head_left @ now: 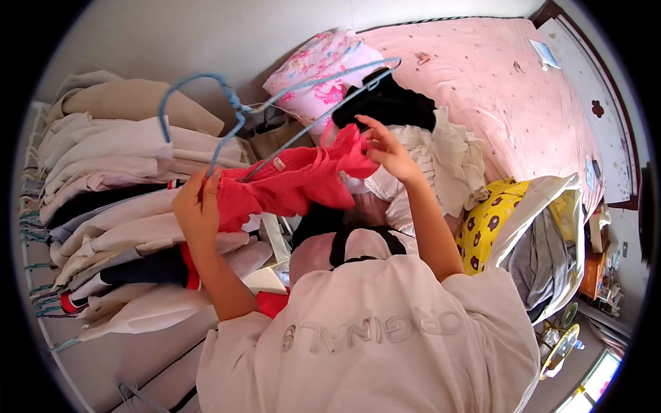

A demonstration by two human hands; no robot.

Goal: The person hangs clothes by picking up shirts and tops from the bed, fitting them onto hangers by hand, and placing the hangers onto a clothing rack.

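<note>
My left hand (197, 202) is closed around the lower side of a blue wire hanger (237, 105) and one end of a coral-red garment (292, 180). The hanger is tilted, its hook pointing left and its far corner reaching up to the right. Part of its bottom bar passes into the garment, where a small white label shows. At the garment's other end, my right hand (387, 148) pinches the fabric between thumb and fingers. Thin red straps stand up beside that hand. The hanger's far corner is bare, apart from the right hand.
Many light clothes (127, 155) hang on a white rack (41, 275) at left. A bed with a pink sheet (475, 76) holds a floral pillow (313, 65), a black garment (389, 103) and white clothes (451, 158). A yellow patterned bag (485, 224) with grey clothes stands at right.
</note>
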